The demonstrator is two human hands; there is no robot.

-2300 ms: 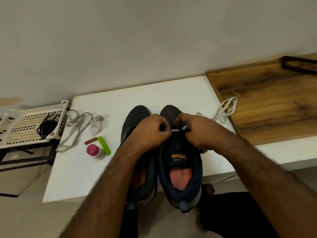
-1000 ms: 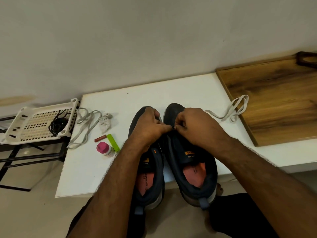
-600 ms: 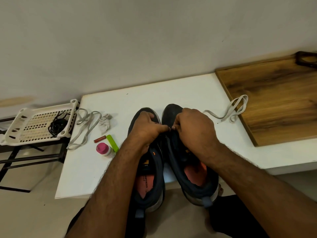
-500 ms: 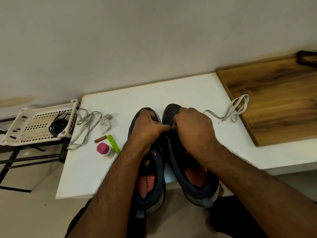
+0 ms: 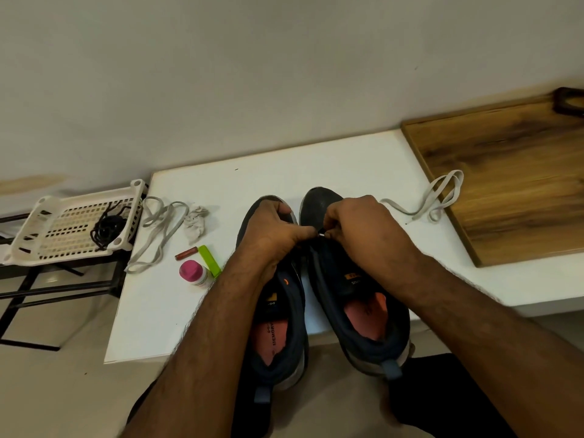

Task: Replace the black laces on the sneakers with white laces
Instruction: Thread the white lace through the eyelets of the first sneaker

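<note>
Both hands are bunched over the two dark sneakers (image 5: 354, 298) at centre frame, heels hanging off the white table's (image 5: 331, 159) near edge. Left hand (image 5: 271, 232) and right hand (image 5: 360, 226) meet fingertip to fingertip, pinching a tiny white lace tip (image 5: 321, 234) over the right shoe. A loose white lace (image 5: 433, 197) trails right; another white lace (image 5: 158, 229) lies left, and black laces (image 5: 106, 229) sit in the basket (image 5: 47, 245) far left.
</note>
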